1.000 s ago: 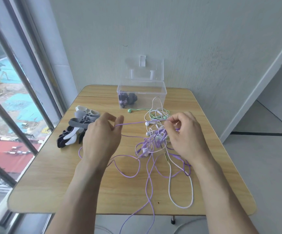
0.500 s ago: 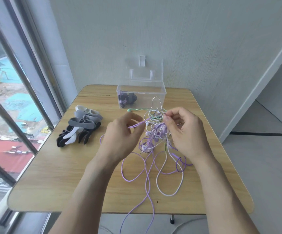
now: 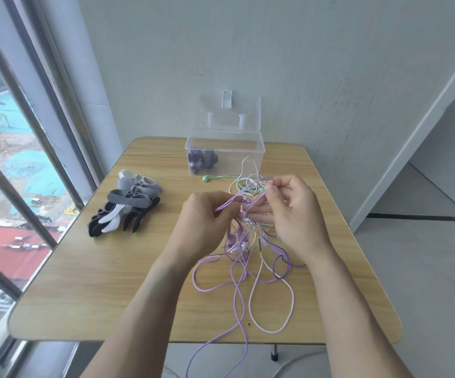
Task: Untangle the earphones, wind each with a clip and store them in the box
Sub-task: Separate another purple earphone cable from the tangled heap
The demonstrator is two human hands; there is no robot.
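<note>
A tangle of purple, white and mint-green earphone cords hangs between my hands above the wooden table. My left hand pinches a purple cord at its fingertips. My right hand pinches purple strands just to the right, close to the left hand. Loops of purple and white cord trail over the table's front edge. A clear plastic box with its lid up stands at the back, holding one wound dark purple bundle. A pile of grey, black and white clips lies at the left.
A mint-green earbud lies on the table in front of the box. A window with dark frames runs along the left side. A pale wall stands behind the table, and the floor drops away to the right.
My left hand has moved right from near the clips and now meets my right hand at the tangle. The bundle has lifted, and the loose loops have drawn inward.
</note>
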